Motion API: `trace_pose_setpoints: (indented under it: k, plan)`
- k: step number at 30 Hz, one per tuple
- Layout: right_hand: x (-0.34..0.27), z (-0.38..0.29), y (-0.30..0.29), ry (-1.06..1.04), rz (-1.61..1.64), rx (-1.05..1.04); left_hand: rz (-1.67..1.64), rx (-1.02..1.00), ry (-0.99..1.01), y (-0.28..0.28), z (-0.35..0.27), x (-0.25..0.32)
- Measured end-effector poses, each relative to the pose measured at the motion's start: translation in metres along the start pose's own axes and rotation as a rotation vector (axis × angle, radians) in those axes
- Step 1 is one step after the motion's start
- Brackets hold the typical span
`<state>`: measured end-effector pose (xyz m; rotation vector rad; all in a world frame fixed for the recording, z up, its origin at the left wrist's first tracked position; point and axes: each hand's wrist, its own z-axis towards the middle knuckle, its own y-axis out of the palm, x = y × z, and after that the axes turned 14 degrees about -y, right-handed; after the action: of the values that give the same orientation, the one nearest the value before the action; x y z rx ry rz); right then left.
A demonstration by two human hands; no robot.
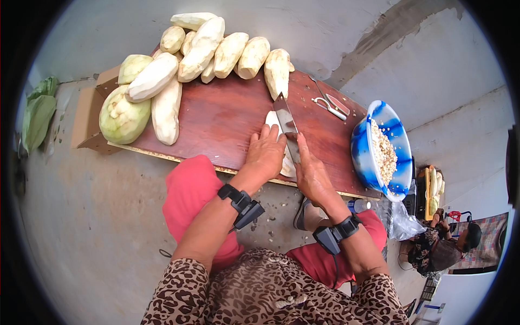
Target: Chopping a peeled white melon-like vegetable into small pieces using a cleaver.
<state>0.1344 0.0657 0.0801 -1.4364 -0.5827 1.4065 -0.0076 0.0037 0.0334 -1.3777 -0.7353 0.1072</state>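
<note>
On the reddish-brown wooden tabletop [219, 118], my left hand [266, 150] lies flat with its fingers over a pale peeled vegetable piece [288, 167]. My right hand [310, 168] grips a wide-bladed kitchen knife [286, 118], its blade angled away from me along the piece's right side. The knife's handle is hidden in my palm. Just past the blade tip lies a whole peeled vegetable [277, 73]. Several more peeled long vegetables [203, 48] are heaped at the back left, beside a large round greenish one [124, 115].
A white-handled peeler [330, 109] and a small flat-bladed tool [337, 104] lie at the back right. A blue-and-white basin [359, 142] of diced pieces stands at the right edge. A cardboard box [87, 118] is at left. Another person [440, 248] sits far right near a tray of vegetables.
</note>
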Motion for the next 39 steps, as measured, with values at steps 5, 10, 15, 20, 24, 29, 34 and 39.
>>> trace_pose_setpoints:
  k: [5, 10, 15, 20, 24, 29, 34, 39]
  plan:
    - [0.011, 0.000, -0.006, -0.012, -0.018, 0.002, -0.022, -0.061, -0.006, -0.001, 0.002, 0.002]
    - [-0.007, -0.016, -0.025, -0.107, -0.043, -0.023, -0.026, -0.068, -0.018, -0.003, -0.001, 0.001]
    - [-0.030, -0.050, -0.032, 0.085, -0.042, -0.171, -0.009, -0.087, -0.029, -0.006, -0.002, -0.001]
    - [-0.006, -0.068, 0.004, 0.010, -0.101, -0.032, -0.046, -0.053, -0.001, -0.007, -0.003, 0.001]
    - [0.000, -0.068, 0.005, 0.002, -0.049, 0.019, -0.075, -0.009, 0.029, -0.003, -0.004, -0.004]
    - [0.003, -0.070, 0.001, -0.064, -0.007, 0.134, -0.149, 0.075, 0.056, 0.006, -0.004, -0.008]
    - [-0.010, -0.059, -0.012, -0.043, 0.025, 0.117, -0.197, 0.077, 0.012, 0.004, -0.002, -0.008]
    - [-0.006, -0.046, -0.009, -0.052, 0.025, 0.086, -0.170, 0.101, 0.019, 0.005, -0.001, -0.006]
